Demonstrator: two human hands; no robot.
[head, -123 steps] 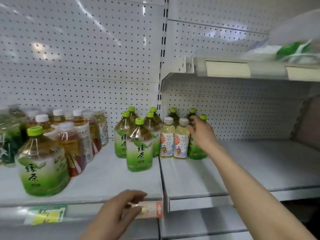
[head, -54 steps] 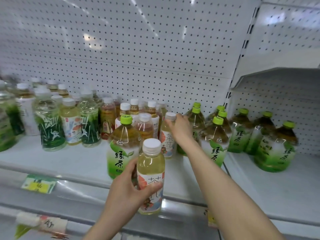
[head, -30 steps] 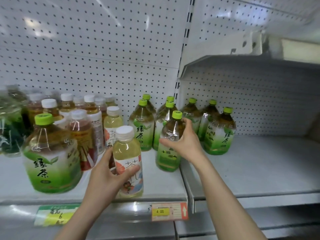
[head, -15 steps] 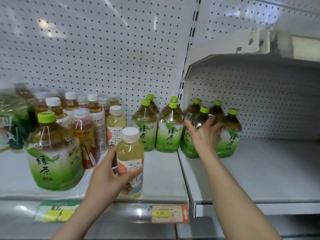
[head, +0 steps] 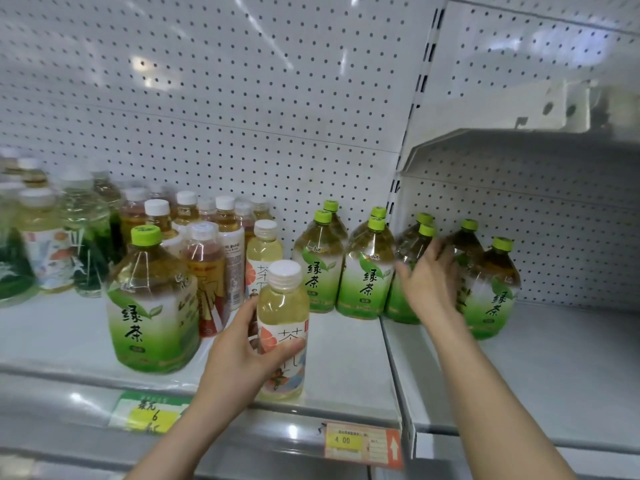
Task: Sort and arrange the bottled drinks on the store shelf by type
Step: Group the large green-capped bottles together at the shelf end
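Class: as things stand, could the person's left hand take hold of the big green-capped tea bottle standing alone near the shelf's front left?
Probably not yet. The left hand has its grip full with a white-capped pale yellow tea bottle. The large green-capped green tea bottle stands just beside it, with nothing between.

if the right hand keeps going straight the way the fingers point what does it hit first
Most likely the green-capped tea bottle just right of the shelf divider: the right hand is open with its fingers already at it. Blur hides whether they touch.
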